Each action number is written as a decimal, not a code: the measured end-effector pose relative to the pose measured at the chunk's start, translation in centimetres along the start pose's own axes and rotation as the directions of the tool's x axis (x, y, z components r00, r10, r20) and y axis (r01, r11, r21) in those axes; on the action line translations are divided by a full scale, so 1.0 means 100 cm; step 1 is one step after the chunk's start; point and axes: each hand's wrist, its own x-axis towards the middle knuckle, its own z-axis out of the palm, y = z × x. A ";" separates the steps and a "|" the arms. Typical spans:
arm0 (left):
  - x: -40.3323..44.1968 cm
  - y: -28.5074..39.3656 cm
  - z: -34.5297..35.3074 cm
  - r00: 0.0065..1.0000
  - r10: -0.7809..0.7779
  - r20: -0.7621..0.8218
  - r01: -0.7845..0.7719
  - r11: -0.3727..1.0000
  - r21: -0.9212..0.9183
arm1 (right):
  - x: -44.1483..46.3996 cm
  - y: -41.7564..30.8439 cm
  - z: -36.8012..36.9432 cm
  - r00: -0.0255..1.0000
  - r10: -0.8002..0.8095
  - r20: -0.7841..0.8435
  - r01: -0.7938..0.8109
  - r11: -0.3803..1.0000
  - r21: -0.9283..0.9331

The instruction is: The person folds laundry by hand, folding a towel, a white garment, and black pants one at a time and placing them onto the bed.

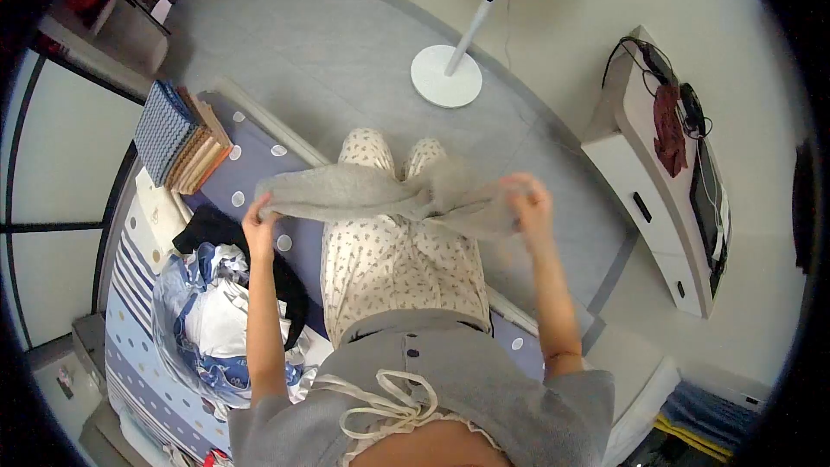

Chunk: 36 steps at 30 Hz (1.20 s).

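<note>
A light grey cloth (337, 193) stretches between my two hands, above my lap in patterned trousers. My left hand (261, 218) is closed on one end of it, on the left side of the view. At the other end, my right hand (527, 203) grips the cloth, with its fingers slightly blurred. The cloth is bunched and twisted in the middle, and its right part is smeared by motion.
Folded textiles (177, 138) are stacked on the bed (303, 264) at the left, above a pile of loose clothes (220, 320). A white fan (447, 75) stands on the grey floor. A wall-mounted drawer unit (635, 182) holds cables and a dark red cloth (668, 130).
</note>
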 end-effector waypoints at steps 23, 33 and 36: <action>0.125 0.064 -0.029 0.951 0.256 0.174 -0.295 0.919 0.260 | 0.063 0.010 -0.105 0.959 0.258 -0.114 -0.071 0.613 0.787; 0.161 0.044 -0.142 0.910 0.272 -0.314 -0.353 0.904 -0.242 | 0.057 -0.014 -0.140 0.964 -0.247 -0.094 0.153 0.811 -0.564; 0.136 0.046 -0.158 0.903 0.293 -0.313 -0.382 0.882 -0.277 | 0.035 0.008 -0.132 0.913 -0.405 -0.039 0.302 0.739 -0.603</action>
